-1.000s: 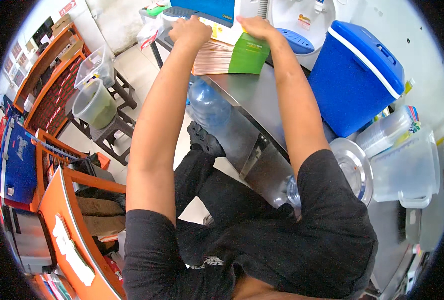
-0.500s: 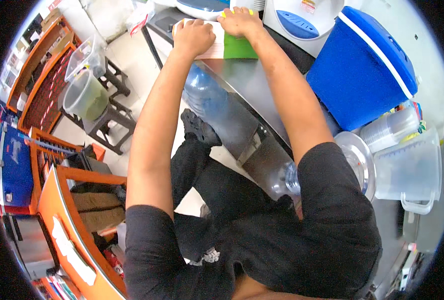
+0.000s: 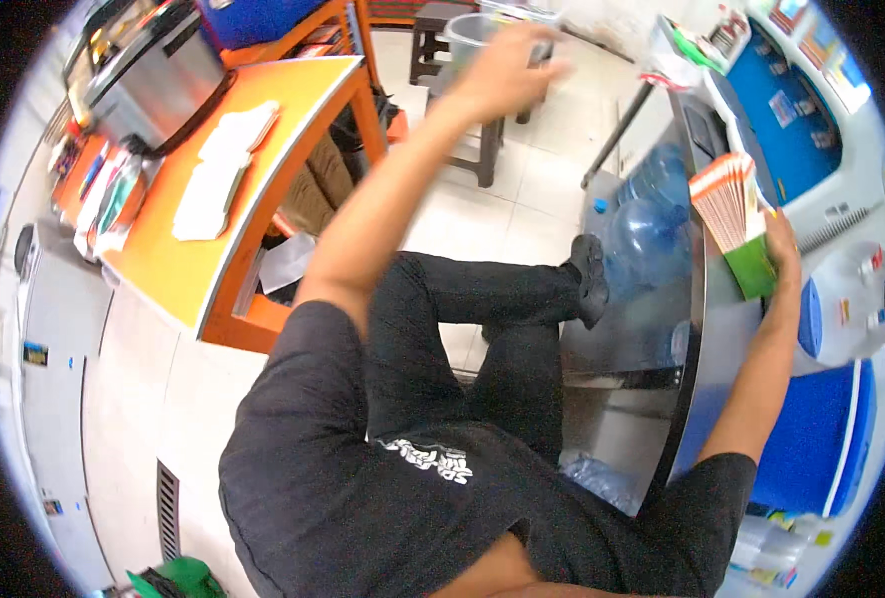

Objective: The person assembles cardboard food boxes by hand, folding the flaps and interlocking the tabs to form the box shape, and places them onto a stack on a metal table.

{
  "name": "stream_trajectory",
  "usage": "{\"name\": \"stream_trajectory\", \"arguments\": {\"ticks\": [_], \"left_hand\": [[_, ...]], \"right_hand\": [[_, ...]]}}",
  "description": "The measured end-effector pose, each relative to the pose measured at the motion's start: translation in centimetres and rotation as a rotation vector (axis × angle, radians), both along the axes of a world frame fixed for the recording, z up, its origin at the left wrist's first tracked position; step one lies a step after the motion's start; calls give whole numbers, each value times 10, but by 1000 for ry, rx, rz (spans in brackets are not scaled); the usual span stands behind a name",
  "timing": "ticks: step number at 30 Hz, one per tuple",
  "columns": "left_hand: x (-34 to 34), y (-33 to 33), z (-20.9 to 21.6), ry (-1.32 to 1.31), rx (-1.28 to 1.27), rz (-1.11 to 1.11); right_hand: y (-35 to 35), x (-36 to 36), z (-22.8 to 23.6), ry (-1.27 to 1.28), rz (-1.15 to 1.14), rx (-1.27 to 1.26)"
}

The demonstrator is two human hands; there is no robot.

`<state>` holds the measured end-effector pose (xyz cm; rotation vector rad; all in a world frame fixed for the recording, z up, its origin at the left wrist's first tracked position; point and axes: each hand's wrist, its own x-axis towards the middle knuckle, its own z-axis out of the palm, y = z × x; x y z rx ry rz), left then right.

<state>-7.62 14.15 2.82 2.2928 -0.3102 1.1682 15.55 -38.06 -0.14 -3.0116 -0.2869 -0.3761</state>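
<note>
At the right, my right hand (image 3: 781, 246) grips the green end of a stack of paper sheets or packets (image 3: 729, 204). Their white edges with orange lines fan out above the green part, over the metal counter. My left hand (image 3: 512, 75) is raised away from the counter, in front of a clear plastic tub (image 3: 467, 38) on a dark stool. Its fingers are apart, slightly smeared by motion, and nothing shows in them.
An orange table (image 3: 293, 90) at the left bears white papers (image 3: 213, 189) and a silver appliance (image 3: 158, 80). Large blue water bottles (image 3: 647, 239) stand under the counter (image 3: 707, 329). A blue cooler box (image 3: 806, 439) and a white dispenser (image 3: 846, 299) are at the right.
My view has swung left. Both hands were on the white and green paper stack; my left hand has let go and moved out left, while my right hand keeps hold and the stack fans open.
</note>
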Motion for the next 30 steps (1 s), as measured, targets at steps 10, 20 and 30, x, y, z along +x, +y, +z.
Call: {"name": "stream_trajectory", "arguments": {"ticks": [10, 20, 30], "left_hand": [[-315, 294, -91, 1087, -206, 845], [-343, 304, -87, 1027, -638, 699], [-369, 340, -116, 697, -699, 736]], "right_hand": [[-105, 84, 73, 280, 81, -156], [204, -66, 122, -668, 600, 1126], [377, -258, -221, 498, 1053, 122]]}}
